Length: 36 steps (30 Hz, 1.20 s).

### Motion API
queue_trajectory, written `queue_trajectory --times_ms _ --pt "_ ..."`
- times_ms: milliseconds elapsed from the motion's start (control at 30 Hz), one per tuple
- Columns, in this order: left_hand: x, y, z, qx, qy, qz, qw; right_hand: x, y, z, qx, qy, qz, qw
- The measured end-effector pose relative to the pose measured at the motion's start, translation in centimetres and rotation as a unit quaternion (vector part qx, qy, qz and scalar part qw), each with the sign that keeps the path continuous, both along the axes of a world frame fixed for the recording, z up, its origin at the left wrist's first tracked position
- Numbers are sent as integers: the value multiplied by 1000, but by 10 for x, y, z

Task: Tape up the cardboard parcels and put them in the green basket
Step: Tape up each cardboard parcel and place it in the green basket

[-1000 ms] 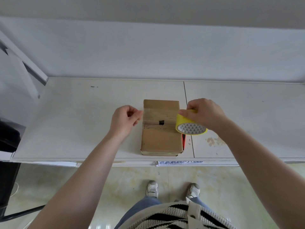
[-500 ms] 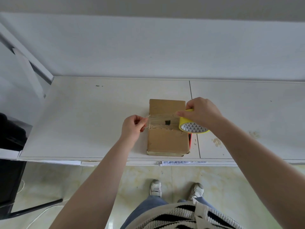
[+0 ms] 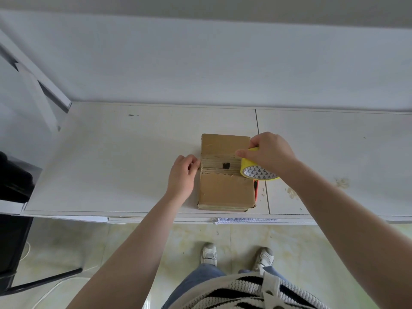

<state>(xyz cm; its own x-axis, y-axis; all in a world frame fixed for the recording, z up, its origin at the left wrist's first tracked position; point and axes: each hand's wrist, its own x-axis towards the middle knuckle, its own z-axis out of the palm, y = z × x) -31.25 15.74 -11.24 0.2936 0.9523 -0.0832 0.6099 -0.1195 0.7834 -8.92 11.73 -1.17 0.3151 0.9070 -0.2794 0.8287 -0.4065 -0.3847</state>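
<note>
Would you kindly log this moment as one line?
left hand: pinching tape end | right hand: gripping yellow tape roll | cardboard parcel: on counter

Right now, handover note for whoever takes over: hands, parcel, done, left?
Left hand: at the parcel's left edge, fingertips pinched, seemingly on the tape end.
Right hand: grips the yellow tape roll at the parcel's right edge.
Cardboard parcel: flat on the white counter, near its front edge; clear tape spans the middle seam.
Done: strip stretched across.
Left: cut the tape, press it down, put the parcel in the green basket, which is out of view.
</note>
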Motion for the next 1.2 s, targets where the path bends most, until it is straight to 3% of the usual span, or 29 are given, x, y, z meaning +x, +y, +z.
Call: queue_trajectory --times_ms 100,233,433,600,800,967,1200 --pt "3 -2 -2 -11 -2 -9 1000 0 0 -1 2 -2 -3 1000" --pt "3 -3 0 -34 -21 62 997 -1 0 0 3 -7 -3 1000" --pt "8 -8 9 -25 -40 11 999 0 0 -1 5 -12 -3 1000" --pt "19 -6 13 -24 54 3 998 -2 1 -2 6 -21 4 1000" --pt "25 -11 9 -55 24 40 997 16 -7 8 -3 15 26 1000" --pt "25 -12 8 -55 13 31 998 42 -17 0 -15 -90 -7 996" --pt "22 -13 8 -65 -1 19 998 51 -25 -43 -64 32 -29 997"
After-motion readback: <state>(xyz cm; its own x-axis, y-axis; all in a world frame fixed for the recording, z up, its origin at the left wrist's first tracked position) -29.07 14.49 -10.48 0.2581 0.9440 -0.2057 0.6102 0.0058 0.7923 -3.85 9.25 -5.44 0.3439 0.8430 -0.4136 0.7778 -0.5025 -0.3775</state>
